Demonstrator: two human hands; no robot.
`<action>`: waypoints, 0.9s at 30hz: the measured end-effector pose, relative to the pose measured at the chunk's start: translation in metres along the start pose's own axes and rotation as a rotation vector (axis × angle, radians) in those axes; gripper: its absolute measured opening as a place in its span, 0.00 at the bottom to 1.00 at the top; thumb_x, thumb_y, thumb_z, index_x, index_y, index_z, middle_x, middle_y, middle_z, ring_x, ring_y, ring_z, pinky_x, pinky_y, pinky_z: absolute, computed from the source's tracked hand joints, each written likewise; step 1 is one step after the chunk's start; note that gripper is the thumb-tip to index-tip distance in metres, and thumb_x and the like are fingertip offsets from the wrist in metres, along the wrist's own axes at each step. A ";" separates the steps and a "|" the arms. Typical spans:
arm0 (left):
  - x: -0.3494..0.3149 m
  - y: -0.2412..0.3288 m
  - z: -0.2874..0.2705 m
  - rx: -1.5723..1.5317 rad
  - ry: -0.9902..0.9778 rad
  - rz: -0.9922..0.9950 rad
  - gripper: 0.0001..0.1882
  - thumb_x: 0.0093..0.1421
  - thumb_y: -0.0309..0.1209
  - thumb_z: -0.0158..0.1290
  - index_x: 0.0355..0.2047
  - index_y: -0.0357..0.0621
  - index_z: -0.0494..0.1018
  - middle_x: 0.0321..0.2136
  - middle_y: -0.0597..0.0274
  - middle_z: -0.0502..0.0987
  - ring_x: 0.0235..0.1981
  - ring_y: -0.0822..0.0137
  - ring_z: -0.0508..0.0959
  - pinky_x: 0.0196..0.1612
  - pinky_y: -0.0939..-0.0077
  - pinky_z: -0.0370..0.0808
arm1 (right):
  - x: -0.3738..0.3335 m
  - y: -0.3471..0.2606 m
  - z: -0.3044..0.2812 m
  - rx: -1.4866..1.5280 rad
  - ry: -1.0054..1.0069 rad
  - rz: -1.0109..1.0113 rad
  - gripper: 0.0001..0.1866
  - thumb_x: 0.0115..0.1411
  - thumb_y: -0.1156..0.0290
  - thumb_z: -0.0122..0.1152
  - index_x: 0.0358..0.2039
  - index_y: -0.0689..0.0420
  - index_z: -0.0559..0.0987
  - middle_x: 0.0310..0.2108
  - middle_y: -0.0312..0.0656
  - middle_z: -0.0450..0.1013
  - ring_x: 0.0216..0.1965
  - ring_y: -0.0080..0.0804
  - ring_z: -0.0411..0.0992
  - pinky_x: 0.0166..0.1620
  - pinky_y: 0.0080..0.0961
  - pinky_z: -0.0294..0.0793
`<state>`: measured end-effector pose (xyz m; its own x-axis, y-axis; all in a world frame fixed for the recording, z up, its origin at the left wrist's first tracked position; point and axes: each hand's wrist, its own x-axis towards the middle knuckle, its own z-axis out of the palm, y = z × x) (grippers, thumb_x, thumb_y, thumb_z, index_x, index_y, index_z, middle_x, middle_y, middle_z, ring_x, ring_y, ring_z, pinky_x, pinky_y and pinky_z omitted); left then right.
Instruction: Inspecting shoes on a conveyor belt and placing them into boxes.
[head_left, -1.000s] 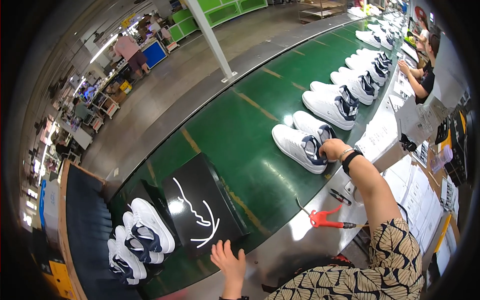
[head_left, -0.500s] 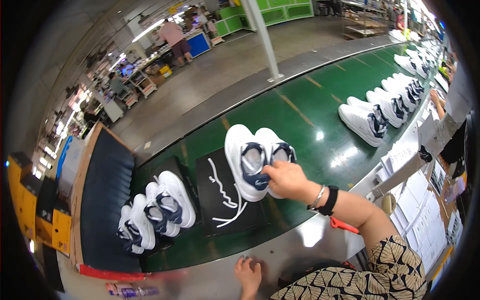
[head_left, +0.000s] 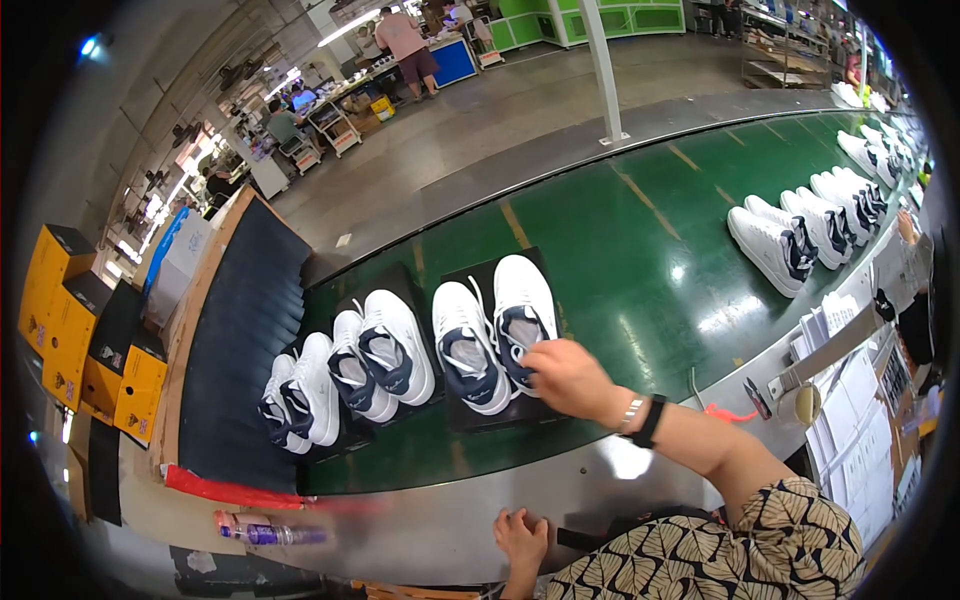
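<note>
My right hand (head_left: pixel 572 380) is at the heel of a white sneaker (head_left: pixel 525 288) with a dark navy collar, its fingers closed there; the exact grip is partly hidden. Beside it, a matching sneaker (head_left: pixel 463 340) lies on the same black box lid (head_left: pixel 550 262), toes pointing away from me. Loose white laces show by these shoes. My left hand (head_left: pixel 521 540) rests at the near metal edge of the line, fingers bent but apart, holding nothing.
Two more sneaker pairs (head_left: pixel 398 340) stand to the left, before a dark padded end wall (head_left: pixel 235 330). More sneakers (head_left: pixel 765 250) line the green conveyor (head_left: pixel 640 330) at right. A purple-labelled bottle (head_left: pixel 270 533), yellow boxes (head_left: pixel 45 330), papers (head_left: pixel 850 435) and a red-handled tool (head_left: pixel 730 413) lie around.
The sneaker pair has come down side by side onto the black lid, covering most of the laces there. My right hand stays at the right shoe's heel. The view has shifted left.
</note>
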<state>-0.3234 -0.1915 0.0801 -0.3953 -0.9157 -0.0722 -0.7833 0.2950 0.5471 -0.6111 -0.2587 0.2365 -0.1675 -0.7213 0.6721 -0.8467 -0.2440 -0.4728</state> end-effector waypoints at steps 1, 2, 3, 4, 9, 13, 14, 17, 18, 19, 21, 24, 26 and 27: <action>-0.001 0.003 -0.001 -0.003 -0.007 0.001 0.24 0.44 0.39 0.57 0.42 0.42 0.70 0.50 0.41 0.61 0.54 0.45 0.58 0.55 0.53 0.56 | -0.018 0.011 -0.015 -0.050 0.004 0.050 0.17 0.42 0.80 0.54 0.37 0.55 0.73 0.37 0.42 0.69 0.42 0.42 0.67 0.45 0.35 0.67; -0.001 0.010 -0.004 0.022 -0.041 -0.005 0.26 0.44 0.39 0.57 0.44 0.43 0.68 0.52 0.42 0.58 0.55 0.44 0.55 0.54 0.50 0.55 | -0.043 0.023 -0.032 -0.121 0.059 0.129 0.16 0.43 0.80 0.54 0.37 0.56 0.73 0.37 0.44 0.69 0.42 0.44 0.67 0.46 0.35 0.66; -0.003 0.012 -0.008 0.051 -0.075 -0.012 0.28 0.44 0.39 0.57 0.46 0.45 0.66 0.53 0.42 0.56 0.55 0.44 0.53 0.53 0.46 0.55 | -0.068 0.035 -0.050 -0.185 0.048 0.284 0.16 0.44 0.79 0.53 0.37 0.57 0.73 0.39 0.47 0.68 0.44 0.46 0.66 0.47 0.36 0.66; -0.004 0.015 -0.008 0.047 -0.093 0.004 0.28 0.44 0.39 0.57 0.46 0.45 0.66 0.53 0.42 0.56 0.55 0.44 0.53 0.53 0.46 0.55 | -0.099 0.051 -0.069 -0.314 0.070 0.409 0.17 0.44 0.79 0.53 0.38 0.58 0.72 0.42 0.50 0.66 0.45 0.47 0.64 0.49 0.37 0.65; 0.001 0.025 -0.011 0.122 -0.200 -0.038 0.31 0.43 0.40 0.57 0.48 0.48 0.63 0.55 0.44 0.52 0.56 0.42 0.50 0.51 0.41 0.53 | -0.254 0.110 -0.153 -0.733 0.045 0.944 0.23 0.43 0.76 0.54 0.44 0.61 0.68 0.41 0.56 0.64 0.44 0.52 0.64 0.46 0.42 0.65; 0.002 0.023 -0.002 0.172 -0.101 0.004 0.29 0.42 0.40 0.57 0.46 0.48 0.65 0.52 0.47 0.56 0.54 0.45 0.54 0.49 0.47 0.55 | -0.318 0.117 -0.186 -0.738 -0.076 1.291 0.19 0.45 0.80 0.49 0.41 0.64 0.70 0.36 0.57 0.68 0.39 0.55 0.67 0.43 0.44 0.66; 0.005 0.016 -0.001 0.123 -0.069 0.040 0.27 0.43 0.40 0.57 0.45 0.48 0.66 0.53 0.48 0.57 0.54 0.46 0.54 0.51 0.48 0.54 | -0.318 0.110 -0.180 -0.795 0.014 1.234 0.18 0.46 0.81 0.49 0.41 0.63 0.71 0.35 0.56 0.69 0.39 0.55 0.67 0.43 0.44 0.66; 0.018 0.007 0.003 0.001 0.021 0.030 0.25 0.44 0.38 0.56 0.44 0.46 0.68 0.53 0.48 0.58 0.55 0.48 0.56 0.54 0.50 0.52 | -0.326 0.117 -0.179 -0.840 0.030 1.178 0.16 0.46 0.80 0.49 0.39 0.62 0.72 0.36 0.55 0.69 0.40 0.54 0.66 0.44 0.42 0.66; 0.024 0.004 0.005 -0.063 0.062 -0.016 0.24 0.45 0.38 0.55 0.43 0.45 0.68 0.53 0.48 0.59 0.56 0.49 0.56 0.56 0.51 0.51 | -0.326 0.121 -0.179 -0.826 -0.006 1.177 0.15 0.47 0.80 0.50 0.38 0.62 0.73 0.35 0.54 0.69 0.39 0.53 0.66 0.43 0.42 0.66; 0.033 0.003 0.001 -0.048 0.094 -0.033 0.24 0.46 0.37 0.55 0.44 0.44 0.68 0.54 0.48 0.60 0.56 0.49 0.56 0.56 0.51 0.52 | -0.318 0.123 -0.180 -0.810 -0.028 1.167 0.13 0.47 0.79 0.50 0.36 0.62 0.73 0.35 0.54 0.68 0.38 0.52 0.66 0.42 0.41 0.66; 0.048 -0.007 -0.001 -0.063 0.154 -0.080 0.23 0.46 0.37 0.54 0.43 0.44 0.68 0.54 0.48 0.60 0.56 0.49 0.57 0.56 0.52 0.52 | -0.284 0.127 -0.174 -0.701 0.026 1.038 0.11 0.48 0.79 0.51 0.35 0.62 0.73 0.33 0.53 0.67 0.37 0.51 0.66 0.41 0.40 0.66; 0.069 -0.006 -0.008 -0.048 0.227 -0.155 0.23 0.47 0.37 0.54 0.44 0.44 0.68 0.53 0.49 0.60 0.56 0.50 0.57 0.55 0.53 0.53 | -0.189 0.114 -0.157 -0.470 0.145 0.699 0.08 0.52 0.76 0.51 0.34 0.62 0.73 0.28 0.51 0.65 0.32 0.48 0.66 0.37 0.36 0.66; 0.083 -0.004 -0.004 -0.001 0.275 -0.220 0.24 0.48 0.38 0.53 0.45 0.42 0.66 0.53 0.49 0.60 0.56 0.48 0.56 0.56 0.52 0.52 | -0.122 0.099 -0.141 -0.270 0.120 0.627 0.09 0.55 0.74 0.50 0.37 0.61 0.72 0.30 0.50 0.67 0.32 0.46 0.67 0.37 0.33 0.67; 0.087 -0.003 -0.001 -0.003 0.284 -0.232 0.24 0.48 0.38 0.53 0.45 0.42 0.66 0.53 0.49 0.60 0.56 0.48 0.56 0.56 0.52 0.52 | -0.091 0.094 -0.127 -0.137 0.118 0.568 0.10 0.56 0.73 0.50 0.39 0.59 0.72 0.31 0.50 0.69 0.33 0.45 0.68 0.37 0.32 0.68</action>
<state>-0.3553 -0.2725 0.0731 -0.0577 -0.9975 0.0398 -0.8348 0.0700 0.5461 -0.7392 -0.1338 0.2037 -0.6619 -0.6353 0.3978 -0.6640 0.2507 -0.7044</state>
